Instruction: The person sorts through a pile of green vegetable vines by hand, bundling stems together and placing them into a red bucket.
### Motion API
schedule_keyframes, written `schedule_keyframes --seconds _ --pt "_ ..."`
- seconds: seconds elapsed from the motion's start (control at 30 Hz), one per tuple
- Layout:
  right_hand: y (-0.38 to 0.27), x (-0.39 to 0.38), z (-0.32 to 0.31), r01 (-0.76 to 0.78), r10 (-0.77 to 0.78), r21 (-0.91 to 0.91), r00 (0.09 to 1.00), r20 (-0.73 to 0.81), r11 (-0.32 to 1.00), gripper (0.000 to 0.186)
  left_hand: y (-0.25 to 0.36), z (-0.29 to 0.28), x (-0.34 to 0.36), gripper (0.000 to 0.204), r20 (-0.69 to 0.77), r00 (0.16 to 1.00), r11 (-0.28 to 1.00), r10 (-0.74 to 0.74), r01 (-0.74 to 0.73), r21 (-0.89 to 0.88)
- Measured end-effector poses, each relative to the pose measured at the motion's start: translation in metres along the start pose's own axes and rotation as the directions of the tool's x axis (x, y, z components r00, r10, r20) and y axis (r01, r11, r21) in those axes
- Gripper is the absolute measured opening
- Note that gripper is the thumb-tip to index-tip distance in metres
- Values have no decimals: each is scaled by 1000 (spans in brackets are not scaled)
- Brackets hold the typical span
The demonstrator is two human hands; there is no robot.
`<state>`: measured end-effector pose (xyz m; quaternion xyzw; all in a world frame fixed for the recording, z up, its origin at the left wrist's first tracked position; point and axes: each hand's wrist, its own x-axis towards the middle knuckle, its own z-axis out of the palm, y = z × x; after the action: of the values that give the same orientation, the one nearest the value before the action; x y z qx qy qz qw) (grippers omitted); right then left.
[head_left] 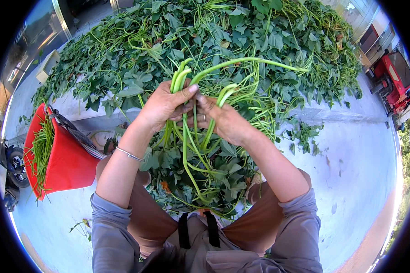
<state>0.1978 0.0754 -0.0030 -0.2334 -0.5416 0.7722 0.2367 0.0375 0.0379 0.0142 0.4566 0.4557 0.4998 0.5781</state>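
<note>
My left hand (166,105) is closed round a small bunch of thick green stems (181,75), their cut ends sticking up above the thumb. Close beside it, my right hand (223,120) is closed on more green stems (226,94), and its fingertips meet the left hand's. One long stem arches from between the hands toward the right. Several stems hang below both hands over leafy vines (168,168) between my legs. Part of each hand's fingers is hidden behind the stems.
A big heap of leafy green vines (136,68) spreads across a low concrete ledge (323,113) ahead. At the left stands a red basket (73,168) holding thin green stems (42,150). A wheel (17,167) shows beyond it. A red vehicle (396,77) stands at the far right.
</note>
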Motion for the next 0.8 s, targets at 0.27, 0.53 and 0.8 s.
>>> schedule_keyframes --seconds 0.27,0.53,0.8 --pt "-14 -11 -56 -10 -19 -644 999 -39 765 26 -4 -21 9 30 -39 988 980 -149 153 127" --pt "-9 -23 -46 -2 -81 -426 981 -175 905 35 14 -20 11 29 -162 969 978 -187 199 59" --pt "70 -26 0 -7 145 -450 951 272 893 26 -12 -20 23 33 -279 948 978 151 -102 183"
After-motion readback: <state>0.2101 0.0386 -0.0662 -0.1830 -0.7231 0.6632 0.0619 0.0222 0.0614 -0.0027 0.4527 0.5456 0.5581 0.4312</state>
